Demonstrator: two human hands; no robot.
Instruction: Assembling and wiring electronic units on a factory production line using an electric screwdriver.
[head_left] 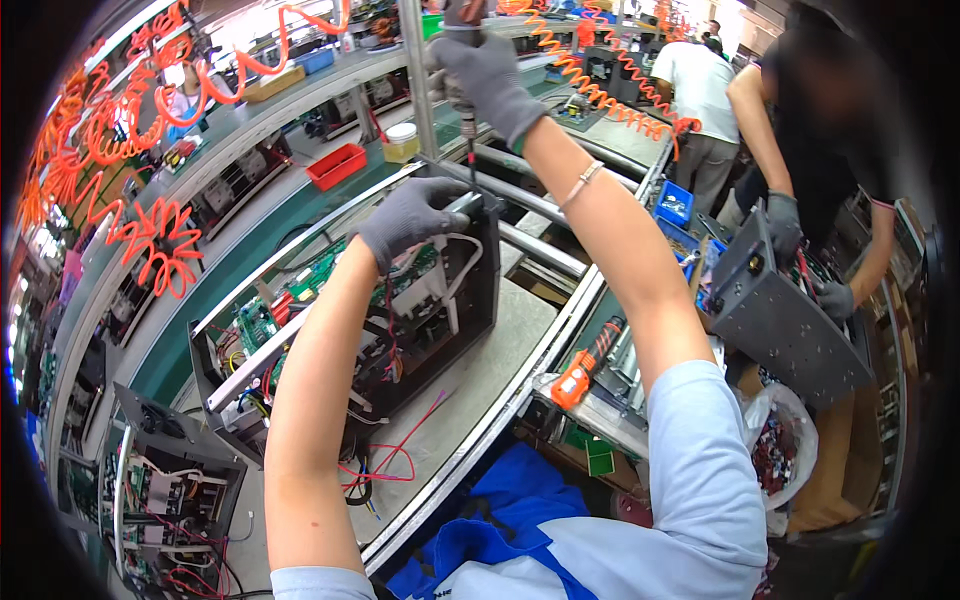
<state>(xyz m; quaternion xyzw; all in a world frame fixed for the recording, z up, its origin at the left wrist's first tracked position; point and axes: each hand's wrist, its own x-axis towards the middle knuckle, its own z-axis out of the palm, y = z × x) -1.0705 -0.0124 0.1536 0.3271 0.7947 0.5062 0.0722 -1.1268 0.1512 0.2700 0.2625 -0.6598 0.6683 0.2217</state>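
A dark metal chassis (470, 318) with green circuit boards (262, 328), wires and a pale metal bar (262, 365) along its top stands on the bench before me. My left hand (412, 218), in a grey glove, is closed round the far end of the bar at the chassis corner. Above it, my gloved right hand (480, 75) grips an upright power screwdriver (467, 115), partly cut off by the picture's top. Its long shaft points down at the same corner, close to my left fingertips; the screw point itself is too small to make out. Red wires (410, 462) trail from the chassis.
An orange-and-black power tool (575, 380) lies at the bench edge, right of the chassis. A co-worker in grey gloves handles another dark chassis (785, 310). A red bin (338, 167), a white-lidded jar (401, 142), blue bins (674, 203) and coiled orange hoses (160, 245) surround the bench.
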